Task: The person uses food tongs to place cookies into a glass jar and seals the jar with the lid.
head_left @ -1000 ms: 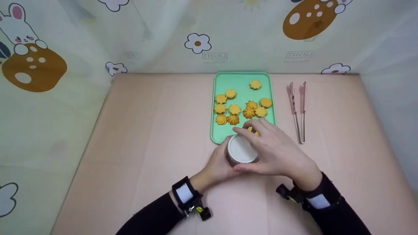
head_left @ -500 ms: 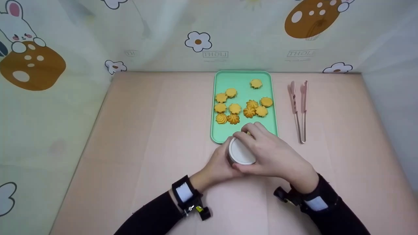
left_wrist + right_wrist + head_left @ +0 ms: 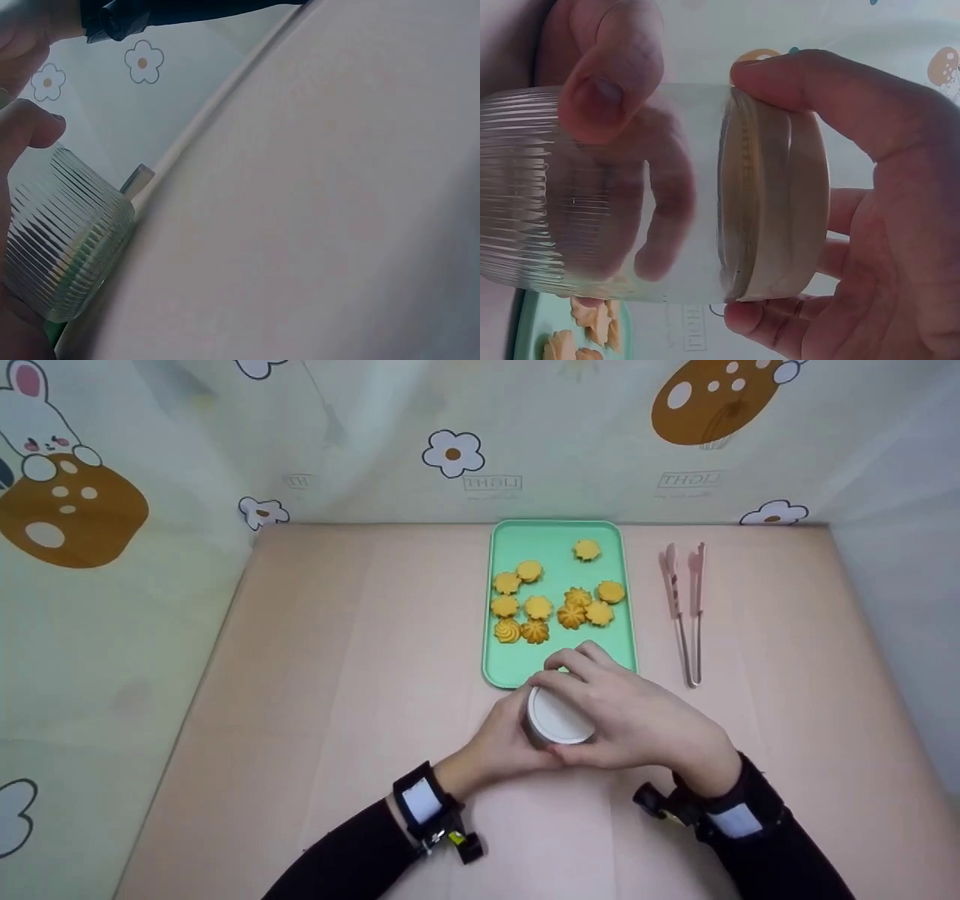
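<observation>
A clear jar (image 3: 521, 187), ribbed over its lower part, stands between both hands at the tray's near edge, its white lid (image 3: 555, 720) facing up in the head view. My left hand (image 3: 501, 742) wraps round the jar body; in the right wrist view its fingers show through the wall. My right hand (image 3: 634, 716) grips the lid (image 3: 795, 202) by the rim, thumb on one side and fingers on the other. In the left wrist view the ribbed glass (image 3: 71, 232) is close to the tabletop. I see nothing inside the jar.
Behind the jar lies a green tray (image 3: 555, 529) with several golden cookies (image 3: 538, 607). Tongs with pink tips (image 3: 681, 615) lie to its right on the pale pink table (image 3: 337, 675). Patterned curtains (image 3: 360, 442) hang along the back and sides.
My right hand's fingers have curled closer round the lid and shifted along its rim. A cookie glimpsed between them earlier is now hidden. The left hand keeps its hold on the jar.
</observation>
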`<state>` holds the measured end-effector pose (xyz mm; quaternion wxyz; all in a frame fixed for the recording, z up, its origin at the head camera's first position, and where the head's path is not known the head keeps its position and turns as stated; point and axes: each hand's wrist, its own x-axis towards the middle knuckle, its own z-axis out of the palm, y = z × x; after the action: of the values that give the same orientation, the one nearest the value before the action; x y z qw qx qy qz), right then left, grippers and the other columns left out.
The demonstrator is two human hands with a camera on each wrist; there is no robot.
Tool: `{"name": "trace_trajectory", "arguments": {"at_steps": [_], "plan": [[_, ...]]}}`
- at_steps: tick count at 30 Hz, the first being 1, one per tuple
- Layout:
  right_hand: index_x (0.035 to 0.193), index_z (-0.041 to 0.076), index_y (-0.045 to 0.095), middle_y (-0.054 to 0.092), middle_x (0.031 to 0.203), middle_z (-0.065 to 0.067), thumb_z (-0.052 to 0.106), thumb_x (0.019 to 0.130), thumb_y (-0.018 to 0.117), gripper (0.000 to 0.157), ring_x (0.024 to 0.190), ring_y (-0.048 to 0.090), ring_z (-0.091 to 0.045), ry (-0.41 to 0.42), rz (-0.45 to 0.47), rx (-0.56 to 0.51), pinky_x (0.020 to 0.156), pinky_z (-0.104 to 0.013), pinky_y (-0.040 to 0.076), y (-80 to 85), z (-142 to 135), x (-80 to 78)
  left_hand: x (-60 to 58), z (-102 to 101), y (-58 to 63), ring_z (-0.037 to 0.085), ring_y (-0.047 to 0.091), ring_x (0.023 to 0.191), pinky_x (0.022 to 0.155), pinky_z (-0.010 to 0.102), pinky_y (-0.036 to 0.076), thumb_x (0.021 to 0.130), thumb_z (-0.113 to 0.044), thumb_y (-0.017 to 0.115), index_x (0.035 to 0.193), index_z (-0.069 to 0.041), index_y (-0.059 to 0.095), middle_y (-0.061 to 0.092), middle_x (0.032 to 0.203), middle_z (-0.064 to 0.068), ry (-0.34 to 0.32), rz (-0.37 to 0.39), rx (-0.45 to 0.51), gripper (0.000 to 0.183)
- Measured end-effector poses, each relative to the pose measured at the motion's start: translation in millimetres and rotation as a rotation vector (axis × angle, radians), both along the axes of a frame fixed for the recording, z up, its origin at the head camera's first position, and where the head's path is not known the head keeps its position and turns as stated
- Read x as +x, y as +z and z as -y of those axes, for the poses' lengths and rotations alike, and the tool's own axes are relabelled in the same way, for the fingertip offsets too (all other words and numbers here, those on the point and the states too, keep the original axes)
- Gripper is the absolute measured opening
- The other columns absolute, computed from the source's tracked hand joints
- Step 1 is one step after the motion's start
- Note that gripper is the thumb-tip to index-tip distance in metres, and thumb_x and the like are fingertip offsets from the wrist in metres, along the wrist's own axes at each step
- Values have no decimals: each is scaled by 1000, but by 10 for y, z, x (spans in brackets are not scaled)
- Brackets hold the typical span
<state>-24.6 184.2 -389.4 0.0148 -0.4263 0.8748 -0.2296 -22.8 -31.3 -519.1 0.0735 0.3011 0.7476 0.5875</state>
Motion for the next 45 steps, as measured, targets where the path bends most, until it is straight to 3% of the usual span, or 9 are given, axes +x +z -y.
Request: {"name": "trace_trajectory", "arguments": {"at_steps": [7, 13, 16, 20, 24, 27, 30, 38, 45], "plan": [[144, 15, 66, 62, 139, -1, 37, 83, 88, 69, 126, 50, -26, 68, -8, -23, 97, -43, 57, -28, 2, -38, 6, -9, 3, 19, 61, 136, 121, 40, 47, 75, -28, 98, 159, -9, 49, 63, 151, 6, 4, 37, -4, 99], [144, 19, 67, 64, 138, 6, 30, 76, 83, 70, 125, 50, -22, 109, -10, -70, 99, -43, 52, -69, -6, -38, -7, -34, -11, 17, 62, 133, 119, 40, 49, 78, -29, 97, 156, -13, 53, 64, 148, -1, -17, 54, 31, 91], [145, 19, 67, 62, 140, 5, 32, 81, 83, 68, 128, 50, -21, 105, -9, -82, 103, -43, 52, -63, -5, -17, -16, -26, -23, 17, 62, 133, 119, 40, 49, 78, -34, 96, 157, -12, 51, 64, 148, 0, -24, 39, 15, 94], [148, 19, 65, 61, 142, 1, 51, 90, 85, 69, 127, 52, -23, 19, -32, -72, 102, -44, 54, -26, 29, 16, -28, -9, -35, 19, 60, 136, 120, 41, 47, 78, -35, 96, 160, -8, 46, 63, 151, 8, -15, 18, -12, 100], [146, 13, 66, 62, 134, -7, 71, 84, 84, 87, 117, 56, -28, -125, -102, -22, 93, -44, 57, 20, 56, 52, -39, -19, -40, 21, 63, 133, 116, 40, 51, 77, -26, 96, 157, -8, 49, 65, 147, 10, -5, 3, -7, 94], [140, 8, 67, 62, 125, -10, 77, 80, 84, 92, 108, 58, -29, -190, -133, 23, 84, -42, 59, 33, 63, 87, -38, -22, -45, 20, 64, 130, 114, 39, 53, 77, -23, 96, 153, -8, 52, 66, 143, 9, -3, -13, -5, 89], [134, 8, 69, 62, 119, -8, 75, 81, 84, 86, 105, 59, -27, -204, -121, 48, 78, -39, 60, 29, 73, 108, -32, -20, -44, 21, 64, 129, 113, 39, 53, 75, -22, 96, 152, -7, 51, 66, 143, 10, -2, -23, -1, 90], [134, 12, 69, 60, 124, -7, 57, 86, 85, 68, 113, 57, -26, -144, -83, 40, 88, -38, 62, 14, 56, 76, -39, -29, -34, 22, 63, 130, 114, 38, 53, 75, -22, 95, 156, -6, 47, 65, 145, 10, -8, -79, 3, 95], [138, 13, 67, 60, 129, -4, 45, 81, 89, 69, 121, 54, -26, -46, -78, -3, 93, -40, 61, -5, 55, 51, -19, -20, -26, 19, 61, 136, 120, 39, 48, 76, -24, 99, 159, -9, 48, 62, 151, 5, -13, -23, 8, 98]]}}
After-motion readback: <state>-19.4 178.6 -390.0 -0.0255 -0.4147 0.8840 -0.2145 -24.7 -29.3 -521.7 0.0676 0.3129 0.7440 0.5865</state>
